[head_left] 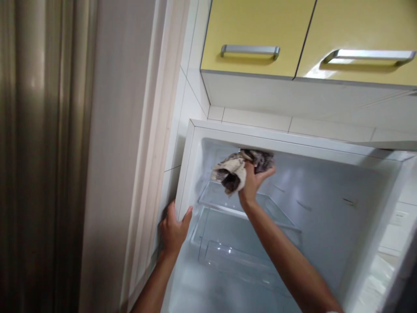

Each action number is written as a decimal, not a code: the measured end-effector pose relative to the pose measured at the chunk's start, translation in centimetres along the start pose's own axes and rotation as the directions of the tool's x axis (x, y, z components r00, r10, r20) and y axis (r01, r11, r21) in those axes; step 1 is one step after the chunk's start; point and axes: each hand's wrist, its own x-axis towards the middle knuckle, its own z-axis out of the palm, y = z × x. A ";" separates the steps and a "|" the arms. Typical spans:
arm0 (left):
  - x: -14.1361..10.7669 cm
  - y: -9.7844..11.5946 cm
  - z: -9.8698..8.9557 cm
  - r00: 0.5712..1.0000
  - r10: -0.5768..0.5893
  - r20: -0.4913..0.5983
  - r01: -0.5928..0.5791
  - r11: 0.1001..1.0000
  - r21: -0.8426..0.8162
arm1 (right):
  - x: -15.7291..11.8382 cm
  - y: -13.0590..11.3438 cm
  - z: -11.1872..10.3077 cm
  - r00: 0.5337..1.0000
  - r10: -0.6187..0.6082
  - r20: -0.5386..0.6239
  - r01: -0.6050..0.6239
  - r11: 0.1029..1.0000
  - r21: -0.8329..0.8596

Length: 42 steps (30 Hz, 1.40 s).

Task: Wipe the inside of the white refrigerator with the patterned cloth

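Note:
My right hand point(252, 180) is inside an open white fridge point(192, 152), near its upper left. It holds a crumpled cloth point(233, 171), pale with dark patches, against the top of the compartment. Part of the cloth hangs to the left of the hand and a darker part shows above the fingers. My left hand point(175, 228) rests on the fridge's left outer edge, thumb and fingers apart around the corner. Below the cloth are a clear shelf point(224, 206) and a transparent drawer point(237, 256).
Yellow cabinets point(254, 26) with metal handles hang above the fridge. A pale door frame point(146, 143) and a brownish curtain-like surface point(39, 152) stand at the left. White tiles point(254, 118) line the wall. Something like clear plastic point(374, 278) lies at the lower right.

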 end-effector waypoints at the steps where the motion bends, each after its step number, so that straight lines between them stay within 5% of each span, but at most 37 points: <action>1: 0.0 0.0 0.0 1.000 0.000 -0.005 0.000 1.000 0.004 | -0.6 0.2 1.9 0.999 -0.036 0.018 0.036 0.999 0.008; 7: 0.1 0.4 -0.4 0.999 0.033 -0.006 -0.033 0.999 -0.014 | -0.1 4.5 9.9 0.987 -0.031 0.156 0.066 0.973 -0.222; 12: 0.2 0.4 -0.5 0.994 0.095 -0.044 -0.095 0.995 0.005 | 5.4 9.9 11.8 0.974 0.201 0.108 -0.133 0.884 -0.448; 17: 0.3 0.5 -0.7 0.988 0.138 -0.067 -0.137 0.990 0.020 | 9.6 13.6 9.0 0.964 0.262 0.046 -0.177 0.761 -0.624; 25: 0.4 0.5 -0.7 0.989 0.128 -0.078 -0.127 0.992 0.013 | 10.9 16.0 1.0 0.975 0.148 0.163 0.070 0.496 -0.866; 33: 0.4 0.6 -0.8 0.991 0.112 -0.072 -0.112 0.994 -0.001 | 13.6 14.8 -9.6 0.988 0.107 -0.115 -0.142 0.285 -0.948; 37: 0.4 0.8 -0.9 0.994 0.093 -0.061 -0.095 0.995 -0.023 | 12.1 15.6 -10.0 0.970 0.154 -0.186 -0.222 0.261 -0.939; 42: 0.3 0.8 -0.8 0.996 0.066 -0.053 -0.068 0.997 -0.033 | 8.5 18.0 -6.5 0.917 0.254 -0.308 -0.362 0.203 -0.910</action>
